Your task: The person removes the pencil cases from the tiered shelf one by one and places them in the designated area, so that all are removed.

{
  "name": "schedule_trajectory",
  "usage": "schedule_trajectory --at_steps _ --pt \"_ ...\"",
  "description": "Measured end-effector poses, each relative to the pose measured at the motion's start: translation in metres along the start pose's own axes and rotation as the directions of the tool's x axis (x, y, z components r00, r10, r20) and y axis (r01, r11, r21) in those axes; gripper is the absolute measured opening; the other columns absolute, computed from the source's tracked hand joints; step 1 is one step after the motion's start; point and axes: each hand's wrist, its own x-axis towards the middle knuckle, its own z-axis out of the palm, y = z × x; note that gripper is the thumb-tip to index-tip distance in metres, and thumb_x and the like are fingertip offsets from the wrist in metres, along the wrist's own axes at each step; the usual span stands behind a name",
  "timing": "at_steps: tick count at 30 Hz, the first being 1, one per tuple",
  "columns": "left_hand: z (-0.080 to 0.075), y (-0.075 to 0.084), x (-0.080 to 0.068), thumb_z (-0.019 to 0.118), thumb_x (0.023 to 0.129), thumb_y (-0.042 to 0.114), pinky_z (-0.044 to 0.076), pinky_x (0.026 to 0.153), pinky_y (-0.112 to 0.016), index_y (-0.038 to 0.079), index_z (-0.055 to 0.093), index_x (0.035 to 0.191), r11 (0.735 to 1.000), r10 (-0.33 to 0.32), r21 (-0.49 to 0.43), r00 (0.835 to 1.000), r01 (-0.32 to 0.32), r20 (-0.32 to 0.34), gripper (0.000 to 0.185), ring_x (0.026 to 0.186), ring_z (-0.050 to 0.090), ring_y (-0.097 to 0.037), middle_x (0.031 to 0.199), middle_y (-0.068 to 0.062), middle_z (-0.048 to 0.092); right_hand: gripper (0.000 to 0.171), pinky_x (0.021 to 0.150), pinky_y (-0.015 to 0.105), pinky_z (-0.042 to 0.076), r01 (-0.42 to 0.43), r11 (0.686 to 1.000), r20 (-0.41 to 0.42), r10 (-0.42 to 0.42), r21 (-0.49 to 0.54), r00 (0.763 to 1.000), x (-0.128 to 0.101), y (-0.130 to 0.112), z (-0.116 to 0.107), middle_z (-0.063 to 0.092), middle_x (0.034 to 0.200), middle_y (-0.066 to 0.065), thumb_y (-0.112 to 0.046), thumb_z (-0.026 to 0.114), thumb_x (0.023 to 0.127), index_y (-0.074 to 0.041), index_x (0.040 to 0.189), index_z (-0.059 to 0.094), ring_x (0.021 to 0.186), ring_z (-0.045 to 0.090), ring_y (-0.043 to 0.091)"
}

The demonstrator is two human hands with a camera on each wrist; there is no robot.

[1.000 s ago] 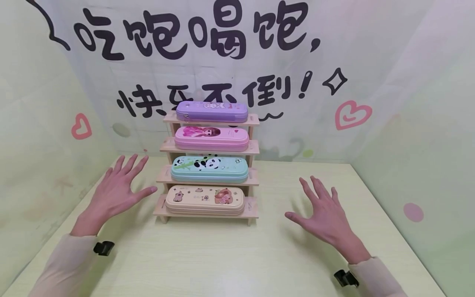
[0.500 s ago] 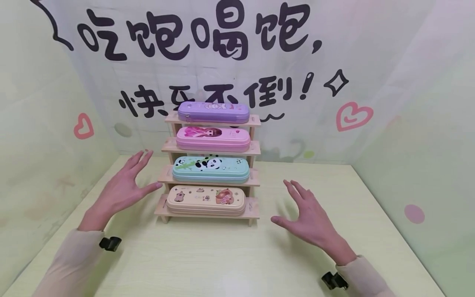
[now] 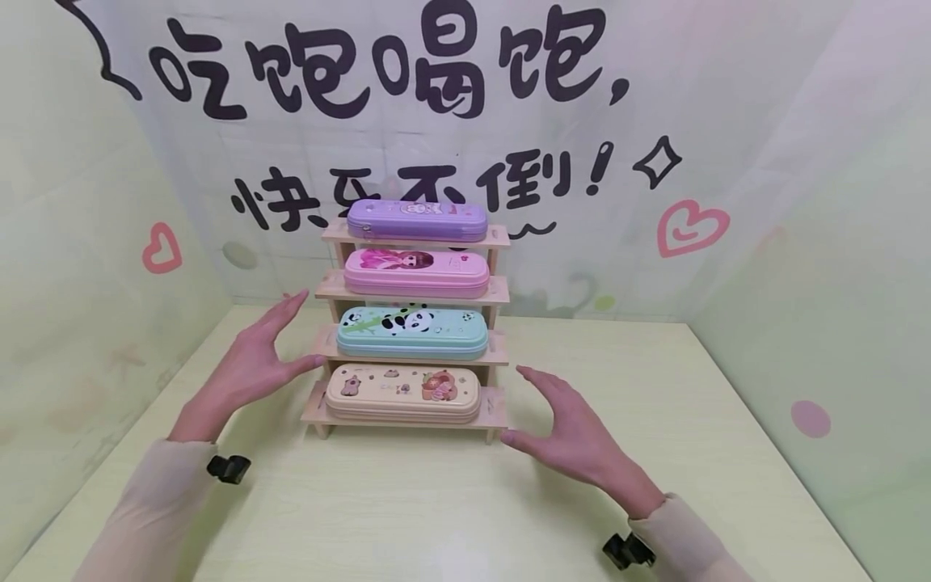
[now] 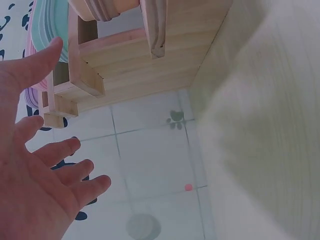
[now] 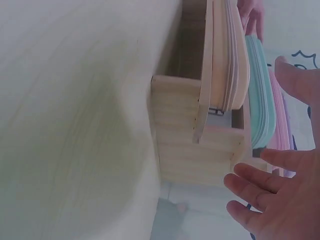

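A stepped wooden rack (image 3: 497,408) stands on the table with one pencil case on each tier. From top to bottom these are a purple case (image 3: 417,220), a pink case (image 3: 451,275), a mint panda case (image 3: 458,333) and a cream case (image 3: 403,392). My left hand (image 3: 250,364) is just left of the rack, thumb and fingers spread, the thumb close to the panda case's tier. My right hand (image 3: 582,436) is off the rack's lower right side, thumb apart from the fingers and close to the bottom tier. Neither hand holds anything. Whether the left thumb touches the rack I cannot tell.
The pale wooden table (image 3: 393,509) extends in front of the rack and to both sides. Behind hangs a printed cloth backdrop (image 3: 771,145) with large black characters and pink hearts. Cloth walls rise at the left and right.
Both hands have moved inward toward the rack, the right hand travelling farther to the left. The pencil cases and rack have stayed in place.
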Motion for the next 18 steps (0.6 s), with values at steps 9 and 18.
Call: schedule_trajectory --at_steps 9,18 --pt "0.004 -0.002 0.008 0.089 0.088 0.039 0.042 0.109 -0.073 0.033 0.019 0.170 0.995 0.027 -0.092 0.999 -0.030 -0.036 0.108 0.139 0.043 -0.059 0.165 -0.024 0.035 0.086 0.111 0.056 0.048 0.040 0.991 0.026 -0.043 0.127 0.999 0.007 -0.010 0.014 0.055 0.153 0.005 -0.040 0.090 0.084 -0.012 0.155 0.051 0.134 0.056 0.028" --pt "0.008 -0.001 0.012 0.089 0.089 0.026 0.047 0.108 -0.066 0.024 0.022 0.171 0.985 0.080 -0.150 0.996 -0.083 -0.027 0.106 0.139 0.047 -0.054 0.156 -0.029 0.047 0.085 0.113 0.057 0.046 0.060 0.981 0.055 -0.072 0.187 0.996 0.015 -0.017 0.024 0.056 0.152 0.008 -0.037 0.089 0.086 -0.007 0.155 0.050 0.134 0.056 0.031"
